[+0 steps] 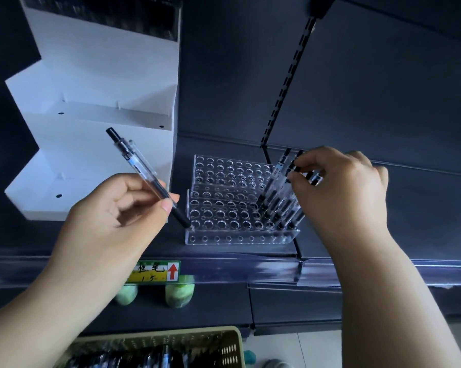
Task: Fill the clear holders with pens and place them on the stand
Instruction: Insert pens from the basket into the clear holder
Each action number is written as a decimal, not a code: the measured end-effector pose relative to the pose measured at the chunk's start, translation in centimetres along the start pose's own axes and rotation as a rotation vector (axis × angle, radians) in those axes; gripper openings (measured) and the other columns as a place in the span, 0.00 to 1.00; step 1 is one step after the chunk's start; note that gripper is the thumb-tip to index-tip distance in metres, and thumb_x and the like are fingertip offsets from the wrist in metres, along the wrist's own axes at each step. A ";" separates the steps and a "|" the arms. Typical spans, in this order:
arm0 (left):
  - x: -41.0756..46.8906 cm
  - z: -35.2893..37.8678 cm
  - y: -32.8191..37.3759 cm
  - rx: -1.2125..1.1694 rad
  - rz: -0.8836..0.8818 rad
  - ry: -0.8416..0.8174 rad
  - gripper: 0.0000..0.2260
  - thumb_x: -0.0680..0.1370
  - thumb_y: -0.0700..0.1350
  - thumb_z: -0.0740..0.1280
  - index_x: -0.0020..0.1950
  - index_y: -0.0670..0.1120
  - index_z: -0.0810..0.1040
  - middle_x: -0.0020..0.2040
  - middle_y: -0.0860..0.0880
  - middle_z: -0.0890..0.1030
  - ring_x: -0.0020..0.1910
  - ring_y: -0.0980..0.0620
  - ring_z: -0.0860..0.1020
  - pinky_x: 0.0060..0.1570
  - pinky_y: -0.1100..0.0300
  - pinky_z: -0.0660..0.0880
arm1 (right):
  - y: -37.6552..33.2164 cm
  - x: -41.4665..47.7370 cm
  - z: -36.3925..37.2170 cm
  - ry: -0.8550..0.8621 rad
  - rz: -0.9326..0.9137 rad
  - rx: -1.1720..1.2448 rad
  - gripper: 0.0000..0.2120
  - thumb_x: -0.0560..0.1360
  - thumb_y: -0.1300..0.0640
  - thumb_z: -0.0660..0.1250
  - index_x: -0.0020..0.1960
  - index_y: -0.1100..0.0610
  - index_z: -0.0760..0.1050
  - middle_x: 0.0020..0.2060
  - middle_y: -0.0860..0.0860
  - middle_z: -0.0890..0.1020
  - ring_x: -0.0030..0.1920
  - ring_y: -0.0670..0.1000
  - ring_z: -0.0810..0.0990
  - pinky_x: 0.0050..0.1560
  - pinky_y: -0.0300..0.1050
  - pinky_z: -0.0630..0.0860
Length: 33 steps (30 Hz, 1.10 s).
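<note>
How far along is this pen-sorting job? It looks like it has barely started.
Early on. Done: a few pens stand at the right end of the front clear holder. In hand: the left hand holds one pen, tip at the holder's left corner; the right hand grips the standing pens' tops. Left: most holes are empty, the rear holder looks unfilled, and the white stand holds nothing on its lower steps.

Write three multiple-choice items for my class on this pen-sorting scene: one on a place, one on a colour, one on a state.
1. Where is the white stand?
A. left of the clear holder
B. right of it
C. on the floor

2. What colour is the arrow on the shelf label?
A. blue
B. red
C. black

3. What is the left hand doing?
A. resting empty
B. holding a pen
C. lifting the basket

Key: 1 A, the stand stands leftward; 2 B, red arrow; 3 B, fingers pinch the pen.
</note>
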<state>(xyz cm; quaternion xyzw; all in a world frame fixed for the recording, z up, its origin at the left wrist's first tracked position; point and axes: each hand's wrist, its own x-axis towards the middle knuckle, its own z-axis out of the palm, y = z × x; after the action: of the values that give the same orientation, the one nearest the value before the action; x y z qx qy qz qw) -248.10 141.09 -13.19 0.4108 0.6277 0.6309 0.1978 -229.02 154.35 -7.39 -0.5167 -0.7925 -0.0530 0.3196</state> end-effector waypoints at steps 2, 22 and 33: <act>-0.2 0.5 0.4 0.007 0.009 -0.039 0.09 0.72 0.42 0.72 0.45 0.58 0.80 0.44 0.60 0.84 0.44 0.61 0.82 0.46 0.59 0.79 | 0.1 0.0 0.0 0.015 -0.008 0.022 0.04 0.71 0.52 0.69 0.45 0.49 0.80 0.38 0.44 0.80 0.49 0.53 0.75 0.45 0.42 0.54; 3.4 13.3 1.3 0.290 0.229 -0.264 0.17 0.69 0.39 0.74 0.36 0.60 0.72 0.32 0.61 0.77 0.32 0.66 0.76 0.37 0.76 0.73 | 2.3 -0.3 -1.2 0.019 0.030 0.408 0.05 0.73 0.58 0.65 0.44 0.51 0.80 0.34 0.44 0.77 0.42 0.51 0.77 0.42 0.41 0.70; 2.7 13.3 0.9 0.549 0.114 -0.368 0.12 0.70 0.45 0.74 0.33 0.56 0.74 0.32 0.61 0.77 0.33 0.66 0.75 0.32 0.77 0.68 | 2.6 -0.4 -1.6 0.012 0.042 0.468 0.07 0.74 0.60 0.64 0.45 0.52 0.80 0.35 0.46 0.79 0.44 0.53 0.77 0.44 0.43 0.71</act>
<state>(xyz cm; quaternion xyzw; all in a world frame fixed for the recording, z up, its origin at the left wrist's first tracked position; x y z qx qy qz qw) -239.25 151.38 -13.32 0.5903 0.7040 0.3637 0.1541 -226.01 154.54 -7.00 -0.4447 -0.7702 0.1359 0.4365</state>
